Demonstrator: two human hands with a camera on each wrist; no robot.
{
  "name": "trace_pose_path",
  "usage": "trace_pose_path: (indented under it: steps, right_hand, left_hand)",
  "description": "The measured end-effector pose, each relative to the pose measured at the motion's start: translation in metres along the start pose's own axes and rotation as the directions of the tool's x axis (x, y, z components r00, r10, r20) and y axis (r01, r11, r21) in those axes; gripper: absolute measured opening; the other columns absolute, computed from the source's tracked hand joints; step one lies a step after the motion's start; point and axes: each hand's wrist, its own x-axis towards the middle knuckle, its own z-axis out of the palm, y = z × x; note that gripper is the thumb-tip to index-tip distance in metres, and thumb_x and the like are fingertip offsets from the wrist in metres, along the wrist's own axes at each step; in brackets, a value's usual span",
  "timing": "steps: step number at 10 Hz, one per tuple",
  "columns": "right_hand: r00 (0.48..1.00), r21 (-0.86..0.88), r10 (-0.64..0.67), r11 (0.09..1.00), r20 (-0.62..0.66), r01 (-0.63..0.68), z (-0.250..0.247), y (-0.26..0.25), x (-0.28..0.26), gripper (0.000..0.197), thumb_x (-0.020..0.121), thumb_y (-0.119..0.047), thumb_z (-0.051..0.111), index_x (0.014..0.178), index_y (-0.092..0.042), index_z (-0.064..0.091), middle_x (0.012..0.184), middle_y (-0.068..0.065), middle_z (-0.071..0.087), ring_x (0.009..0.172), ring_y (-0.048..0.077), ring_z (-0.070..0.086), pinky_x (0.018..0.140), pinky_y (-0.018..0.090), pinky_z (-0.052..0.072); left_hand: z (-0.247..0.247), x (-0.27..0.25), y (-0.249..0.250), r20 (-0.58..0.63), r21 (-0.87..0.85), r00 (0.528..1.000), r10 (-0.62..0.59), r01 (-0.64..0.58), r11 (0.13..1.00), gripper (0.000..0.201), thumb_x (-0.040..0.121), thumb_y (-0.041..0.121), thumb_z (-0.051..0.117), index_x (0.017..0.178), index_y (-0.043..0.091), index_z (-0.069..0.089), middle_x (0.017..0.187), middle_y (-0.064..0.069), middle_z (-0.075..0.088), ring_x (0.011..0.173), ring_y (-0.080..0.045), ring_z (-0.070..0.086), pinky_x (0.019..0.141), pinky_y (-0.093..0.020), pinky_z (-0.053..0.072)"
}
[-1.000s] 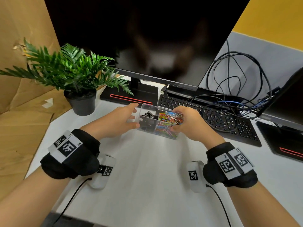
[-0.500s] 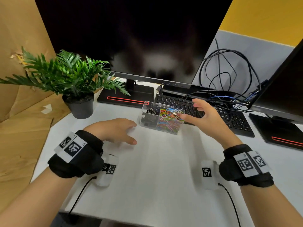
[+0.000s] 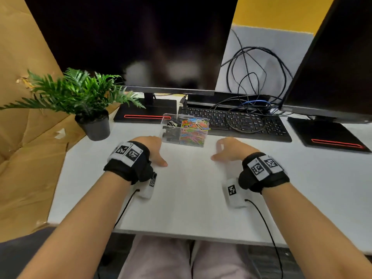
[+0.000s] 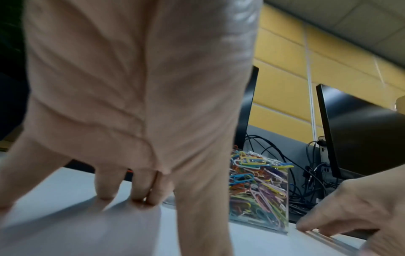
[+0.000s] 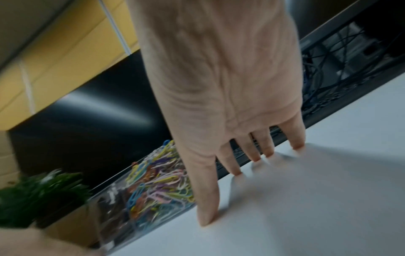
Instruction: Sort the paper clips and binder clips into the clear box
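The clear box (image 3: 203,131) stands on the white desk in front of the keyboard. Its left compartment holds black binder clips (image 3: 171,129); its right compartment is heaped with coloured paper clips (image 3: 193,130) (image 4: 258,188) (image 5: 157,187). My left hand (image 3: 155,153) (image 4: 136,199) rests on the desk just left of and in front of the box, fingertips down, holding nothing. My right hand (image 3: 223,151) (image 5: 247,166) rests on the desk to the right of the box, fingers spread and straight, holding nothing. Neither hand touches the box.
A potted green plant (image 3: 88,109) stands at the left. A black keyboard (image 3: 237,123) under tangled cables (image 3: 253,83) lies behind the box. Two monitors (image 3: 141,43) (image 3: 338,63) stand at the back on black bases. Brown cardboard (image 3: 24,158) borders the desk's left edge.
Both hands let go of the clear box and drew back toward me onto the desk. The right hand, raised beside the box half a second ago, now lies flat.
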Motion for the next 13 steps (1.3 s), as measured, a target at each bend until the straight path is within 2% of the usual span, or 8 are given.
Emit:
trace_pose_path:
  steps: [1,3,6,7,9,11,12,13]
  right_hand:
    - [0.999,0.033,0.007,0.999,0.034,-0.008,0.001,0.006,0.005,0.051,0.088,-0.045,0.060,0.124,-0.010,0.052,0.141,0.011,0.042,0.124,0.027,0.046,0.092,0.033,0.041]
    - [0.999,0.077,0.003,0.997,0.034,-0.006,0.012,0.017,0.019,0.072,0.086,-0.049,0.060,0.144,-0.016,0.033,0.154,0.008,0.023,0.140,0.026,0.027,0.108,0.039,0.031]
    - [1.000,0.088,-0.001,0.996,-0.002,0.001,0.018,0.020,0.026,0.059,0.084,-0.051,0.062,0.126,-0.013,0.047,0.137,0.008,0.038,0.126,0.028,0.041,0.102,0.041,0.039]
    - [1.000,0.102,0.001,0.995,-0.003,-0.001,0.017,0.019,0.026,0.066,0.084,-0.050,0.062,0.136,-0.014,0.042,0.145,0.008,0.033,0.132,0.027,0.037,0.106,0.040,0.037]
    - [1.000,0.077,0.022,0.997,-0.012,-0.021,0.013,0.016,0.027,0.070,0.081,-0.051,0.066,0.136,-0.014,0.043,0.141,0.009,0.037,0.129,0.026,0.040,0.103,0.038,0.041]
    - [0.998,0.052,0.058,0.997,-0.030,-0.056,0.005,0.016,0.044,0.065,0.068,-0.049,0.077,0.122,-0.018,0.056,0.124,0.003,0.046,0.121,0.022,0.044,0.093,0.036,0.047]
    - [0.997,0.000,0.072,0.997,-0.010,-0.072,-0.005,0.011,0.049,0.064,0.070,-0.044,0.076,0.125,-0.017,0.056,0.126,0.005,0.048,0.119,0.025,0.049,0.091,0.036,0.048]
    - [0.995,0.058,0.084,0.994,0.055,-0.088,-0.031,0.002,0.054,0.046,0.078,-0.038,0.072,0.112,-0.012,0.058,0.115,0.008,0.057,0.109,0.029,0.058,0.083,0.033,0.049]
  left_hand:
    - [0.002,0.007,0.012,-0.010,0.006,0.998,-0.062,0.062,0.998,0.088,0.069,0.066,0.071,0.134,0.012,0.045,0.134,-0.009,0.051,0.116,-0.027,0.056,0.097,-0.038,0.047]
    - [0.006,0.015,0.014,-0.010,-0.037,0.993,-0.119,0.119,0.992,0.098,0.071,0.064,0.071,0.144,0.012,0.031,0.148,-0.010,0.037,0.127,-0.028,0.049,0.103,-0.040,0.044]
    - [0.015,0.024,0.008,-0.069,-0.022,0.993,-0.095,0.094,0.995,0.097,0.073,0.063,0.070,0.145,0.014,0.028,0.143,-0.006,0.041,0.126,-0.024,0.049,0.101,-0.037,0.044]
    - [0.012,0.020,0.010,-0.059,-0.042,0.994,-0.096,0.094,0.995,0.092,0.073,0.060,0.072,0.142,0.014,0.032,0.139,-0.005,0.045,0.124,-0.024,0.050,0.099,-0.036,0.044]
    - [-0.001,0.022,0.009,-0.045,-0.049,0.995,-0.085,0.083,0.995,0.074,0.070,0.049,0.080,0.126,0.012,0.048,0.119,-0.004,0.055,0.108,-0.022,0.057,0.090,-0.033,0.049]
    - [-0.016,0.037,-0.008,-0.043,-0.104,0.995,-0.093,0.088,0.991,0.068,0.070,0.037,0.083,0.126,0.015,0.052,0.123,-0.002,0.056,0.109,-0.021,0.058,0.086,-0.030,0.050]
    - [-0.035,0.039,-0.009,0.008,-0.114,0.996,-0.086,0.086,0.990,0.065,0.076,0.038,0.079,0.130,0.013,0.052,0.128,-0.004,0.056,0.116,-0.022,0.056,0.092,-0.029,0.046]
    - [-0.059,0.036,-0.004,0.048,-0.173,0.996,-0.070,0.077,0.982,0.057,0.081,0.035,0.075,0.126,0.008,0.054,0.126,-0.008,0.059,0.114,-0.024,0.059,0.089,-0.029,0.047]
